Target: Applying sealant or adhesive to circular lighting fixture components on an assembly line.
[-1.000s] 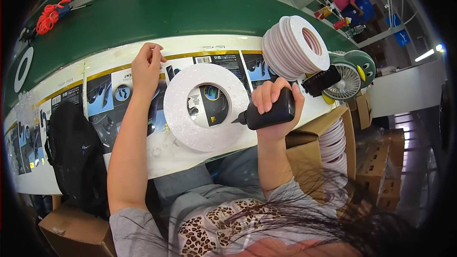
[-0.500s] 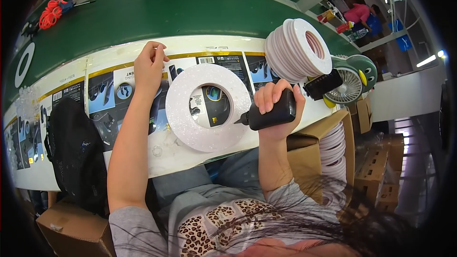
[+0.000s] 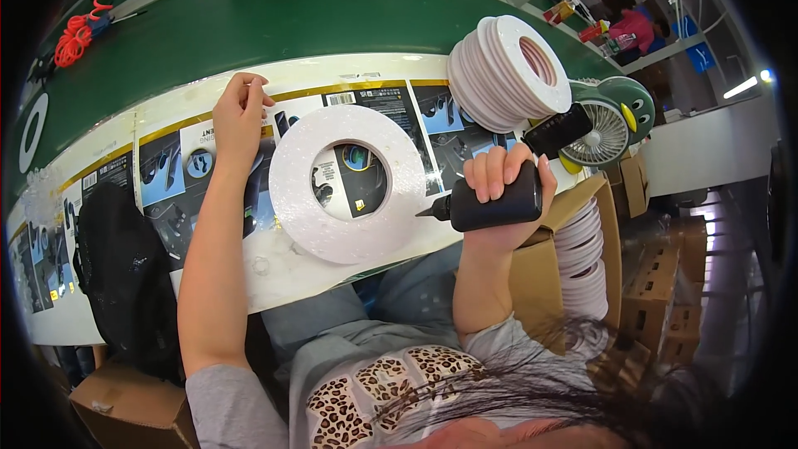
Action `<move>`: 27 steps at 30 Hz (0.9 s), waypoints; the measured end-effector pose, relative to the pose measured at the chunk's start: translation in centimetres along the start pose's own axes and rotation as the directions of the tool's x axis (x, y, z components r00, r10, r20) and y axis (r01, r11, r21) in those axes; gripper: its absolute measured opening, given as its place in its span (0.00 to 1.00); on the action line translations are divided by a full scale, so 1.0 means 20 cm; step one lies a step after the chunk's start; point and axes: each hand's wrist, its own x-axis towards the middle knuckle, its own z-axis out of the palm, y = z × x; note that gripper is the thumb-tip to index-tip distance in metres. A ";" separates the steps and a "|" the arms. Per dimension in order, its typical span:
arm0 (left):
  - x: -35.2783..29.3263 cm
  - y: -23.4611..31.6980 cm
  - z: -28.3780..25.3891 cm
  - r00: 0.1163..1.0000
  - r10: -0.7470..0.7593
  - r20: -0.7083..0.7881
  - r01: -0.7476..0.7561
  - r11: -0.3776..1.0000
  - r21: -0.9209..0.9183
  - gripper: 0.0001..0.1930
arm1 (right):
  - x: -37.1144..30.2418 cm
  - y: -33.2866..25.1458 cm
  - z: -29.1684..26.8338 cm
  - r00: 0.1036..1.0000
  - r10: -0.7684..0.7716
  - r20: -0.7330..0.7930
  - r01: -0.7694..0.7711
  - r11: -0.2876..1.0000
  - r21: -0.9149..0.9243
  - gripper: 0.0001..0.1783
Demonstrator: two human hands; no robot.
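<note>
A flat white speckled ring (image 3: 295, 212) with a wide round hole lies on the worktable in front of me. My right hand (image 3: 503, 187) is wrapped round a black squeeze bottle (image 3: 495, 204). The bottle is tilted nearly level, and its thin nozzle points left, the tip over the ring's right rim; whether it touches cannot be made out. Beyond the ring's upper left, my left hand (image 3: 241, 108) hovers or rests over the printed sheets, fingers loosely bent with tips apart and nothing visible in them.
Stacked white rings (image 3: 507, 75) stand at back right, beside a dark phone (image 3: 559, 131) and a green fan (image 3: 594, 133). More rings fill a cardboard box (image 3: 528, 274) at lower right. A black bag (image 3: 125, 274) hangs over the left edge. A red coiled hose (image 3: 75, 41) lies far left.
My right hand and the bottle have shifted right relative to the ring, bringing the nozzle tip nearer its outer edge. The whole view has moved slightly. My left hand keeps its pose.
</note>
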 end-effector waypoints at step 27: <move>-0.01 0.01 0.00 1.000 -0.002 0.016 0.002 1.000 -0.008 0.09 | -0.03 0.04 -0.01 0.996 0.073 0.048 -0.071 0.996 -0.051 0.24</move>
